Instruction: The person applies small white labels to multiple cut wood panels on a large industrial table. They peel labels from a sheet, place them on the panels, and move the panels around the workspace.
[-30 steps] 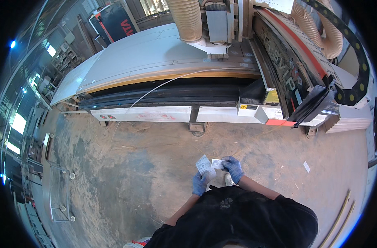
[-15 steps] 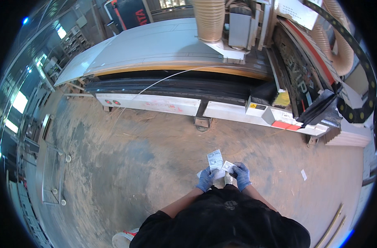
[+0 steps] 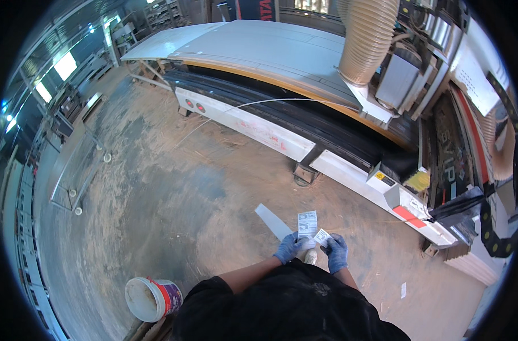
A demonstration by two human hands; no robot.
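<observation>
- Machine [image 3: 304,68]: long grey bed along the far edge of the floor, ribbed hose [image 3: 366,40] coming down at its right end.
- Floor [image 3: 173,187]: dusty concrete, bare in the middle.
- Bucket [image 3: 152,298]: white, on the floor near the lower edge, left of the person.
- Strip [image 3: 274,222]: pale backing strip, trailing up-left from the left hand.
- Left hand [image 3: 289,248]: blue glove, pinching the strip and label sheet [image 3: 307,224], held upright over the floor in front of the body.
- Right hand [image 3: 337,253]: blue glove, fingers closed on a small label [image 3: 322,236], just beside the sheet.
</observation>
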